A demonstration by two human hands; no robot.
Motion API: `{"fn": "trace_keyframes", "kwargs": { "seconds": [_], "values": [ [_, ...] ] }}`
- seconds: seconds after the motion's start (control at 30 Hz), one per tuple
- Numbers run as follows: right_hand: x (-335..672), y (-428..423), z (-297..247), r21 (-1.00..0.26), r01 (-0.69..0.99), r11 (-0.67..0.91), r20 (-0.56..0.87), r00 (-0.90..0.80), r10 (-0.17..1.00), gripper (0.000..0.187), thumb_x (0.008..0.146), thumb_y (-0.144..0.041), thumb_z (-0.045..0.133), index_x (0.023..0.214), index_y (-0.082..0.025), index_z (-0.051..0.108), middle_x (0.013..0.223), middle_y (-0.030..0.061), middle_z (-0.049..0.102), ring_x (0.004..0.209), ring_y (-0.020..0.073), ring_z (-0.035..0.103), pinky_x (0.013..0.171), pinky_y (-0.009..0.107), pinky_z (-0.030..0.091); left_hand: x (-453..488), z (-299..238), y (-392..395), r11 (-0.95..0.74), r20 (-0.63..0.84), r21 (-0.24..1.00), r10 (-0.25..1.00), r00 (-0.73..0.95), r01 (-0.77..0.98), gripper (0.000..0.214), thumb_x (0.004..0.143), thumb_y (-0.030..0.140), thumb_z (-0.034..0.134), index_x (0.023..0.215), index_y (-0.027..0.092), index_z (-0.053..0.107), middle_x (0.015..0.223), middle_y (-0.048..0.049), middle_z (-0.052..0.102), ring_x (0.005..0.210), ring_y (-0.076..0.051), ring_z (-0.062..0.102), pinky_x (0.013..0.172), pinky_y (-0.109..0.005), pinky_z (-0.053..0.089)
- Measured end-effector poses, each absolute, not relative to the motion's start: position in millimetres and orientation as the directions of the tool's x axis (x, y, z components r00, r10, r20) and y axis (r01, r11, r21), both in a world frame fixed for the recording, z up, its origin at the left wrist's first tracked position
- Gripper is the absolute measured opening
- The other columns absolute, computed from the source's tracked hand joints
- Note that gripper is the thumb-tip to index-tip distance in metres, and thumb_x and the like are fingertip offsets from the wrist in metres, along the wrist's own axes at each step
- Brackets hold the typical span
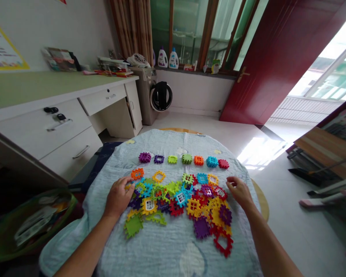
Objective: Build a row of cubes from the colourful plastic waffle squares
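Note:
A heap of colourful plastic interlocking tiles (184,200) lies on a round table covered with a pale blue cloth (161,254). My left hand (118,196) rests on the heap's left edge, fingers curled over tiles near an orange one (137,173). At the heap's right edge my right hand (238,190) has its fingers bent loosely beside a red tile (220,192); I cannot make out anything in it. Beyond the heap stands a row of several single tiles, from purple (144,157) on the left to red (223,164) on the right.
A white desk with drawers (60,123) stands to the left, a washing machine (154,96) behind the table. A green basket (31,223) sits on the floor at the lower left. A dark red door (276,57) is open on the right.

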State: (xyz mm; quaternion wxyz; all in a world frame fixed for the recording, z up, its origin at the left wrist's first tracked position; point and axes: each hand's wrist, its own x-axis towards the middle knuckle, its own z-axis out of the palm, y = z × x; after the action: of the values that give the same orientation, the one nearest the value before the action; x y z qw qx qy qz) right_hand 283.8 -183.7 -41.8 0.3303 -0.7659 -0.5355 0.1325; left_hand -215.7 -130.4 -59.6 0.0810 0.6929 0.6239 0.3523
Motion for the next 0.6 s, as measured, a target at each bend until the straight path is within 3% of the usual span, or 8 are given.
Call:
{"fn": "trace_keyframes", "kwargs": {
  "seconds": [0.17, 0.6],
  "values": [
    [281, -196, -61, -0.752, 0.623, -0.215, 0.187, 0.514, 0.837, 0.034, 0.074, -0.045, 0.049, 0.089, -0.02, 0.067, 0.088, 0.0087, 0.073, 0.083, 0.0227, 0.067, 0.082, 0.034, 0.05, -217, -61, -128, -0.224, 0.399, 0.526, 0.917, -0.005, 0.82, 0.026, 0.082, 0.041, 0.045, 0.085, 0.022, 0.061, 0.102, -0.011, 0.069, 0.102, -0.029, 0.063, 0.099, -0.044, 0.048],
    [277, -196, -67, -0.712, 0.685, -0.153, 0.264, 0.463, 0.846, 0.036, 0.071, -0.046, 0.048, 0.084, -0.018, 0.067, 0.082, 0.0087, 0.07, 0.074, 0.0222, 0.063, 0.076, 0.036, 0.049, -219, -59, -128, -0.199, 0.382, 0.554, 0.924, -0.034, 0.808, 0.035, 0.084, 0.042, 0.039, 0.09, 0.018, 0.064, 0.102, -0.0119, 0.069, 0.102, -0.027, 0.063, 0.098, -0.04, 0.048]
  ]
}}
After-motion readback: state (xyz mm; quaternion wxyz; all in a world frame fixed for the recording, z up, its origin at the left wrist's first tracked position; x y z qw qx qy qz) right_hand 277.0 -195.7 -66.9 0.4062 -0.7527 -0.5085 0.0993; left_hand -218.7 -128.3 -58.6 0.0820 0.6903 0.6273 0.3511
